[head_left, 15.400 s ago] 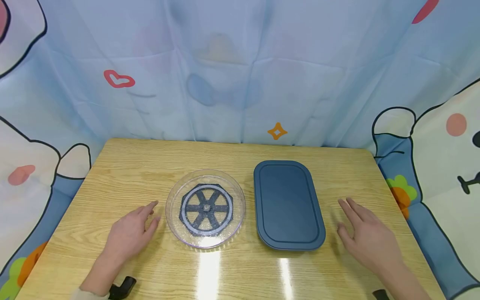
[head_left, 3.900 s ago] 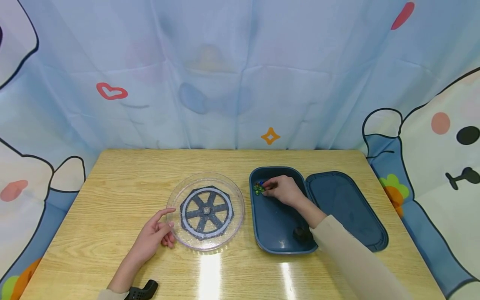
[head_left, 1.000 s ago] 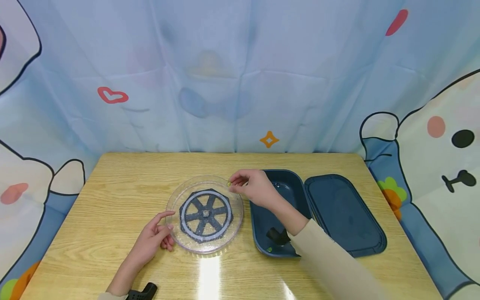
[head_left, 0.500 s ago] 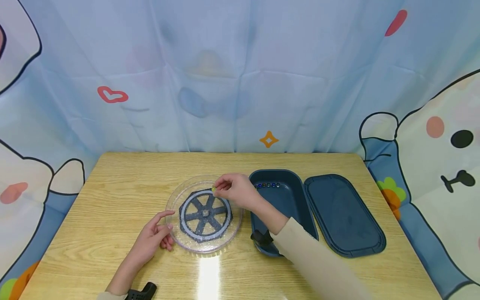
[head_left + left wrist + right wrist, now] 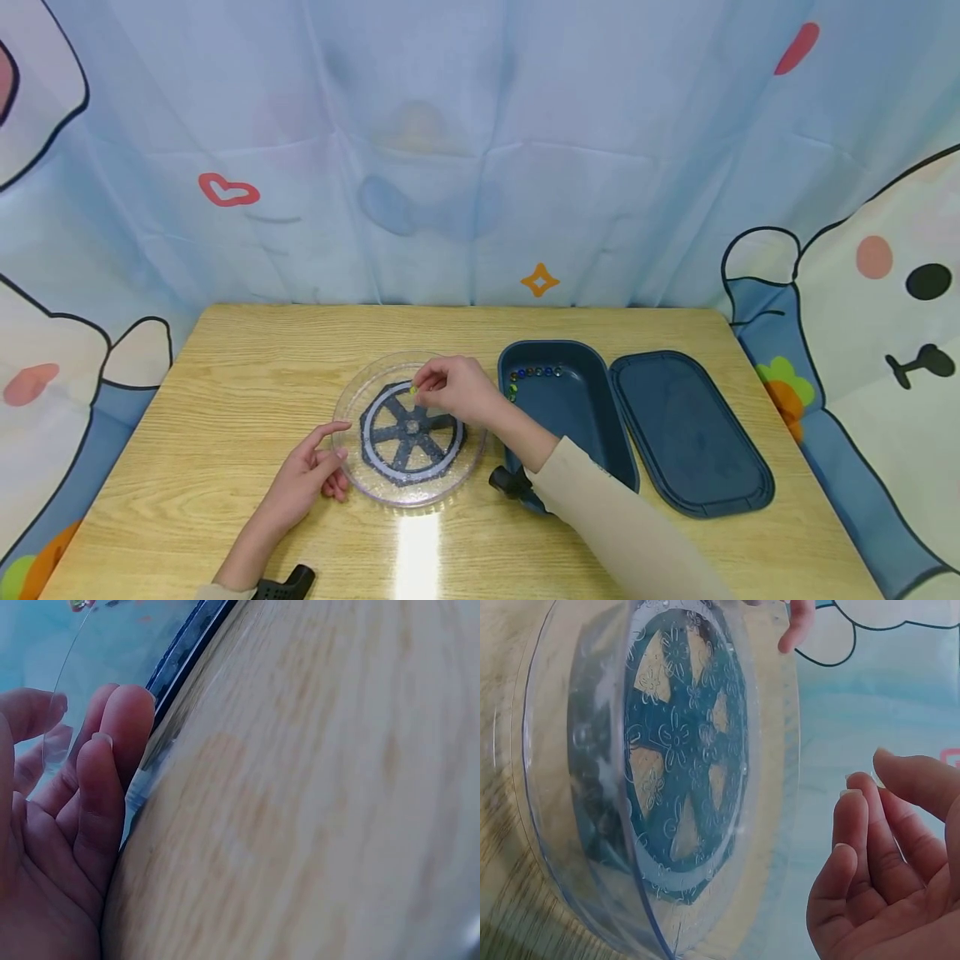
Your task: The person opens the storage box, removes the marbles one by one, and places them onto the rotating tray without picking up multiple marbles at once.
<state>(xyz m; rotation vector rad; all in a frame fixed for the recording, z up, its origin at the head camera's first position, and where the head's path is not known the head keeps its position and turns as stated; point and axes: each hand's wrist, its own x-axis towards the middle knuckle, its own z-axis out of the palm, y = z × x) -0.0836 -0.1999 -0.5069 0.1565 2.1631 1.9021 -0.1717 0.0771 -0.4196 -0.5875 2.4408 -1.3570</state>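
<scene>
While the person's left grip rests a fingertip against its left rim, fingers relaxed and holding nothing, a clear round dish sits on the wood-grain surface. The dish looks like rigid plastic, probably light and easily nudged, so the rim is the natural hold. Through it shows a dark six-spoked wheel with a pale ring; embossed flowers decorate the clear material.

Over the far part of the dish is a small yellow-green glass marble, pinched between the thumb and fingers of the right grip. It is likely hard, smooth, slippery and quick to roll; fingertips around its middle should suit best. It looks shiny, though the fingers cover much of it.

Farther right, a deep navy bin holds more marbles, mostly lined along its far wall, with green ones by its left wall. At far right, its matching navy lid lies beside it.
</scene>
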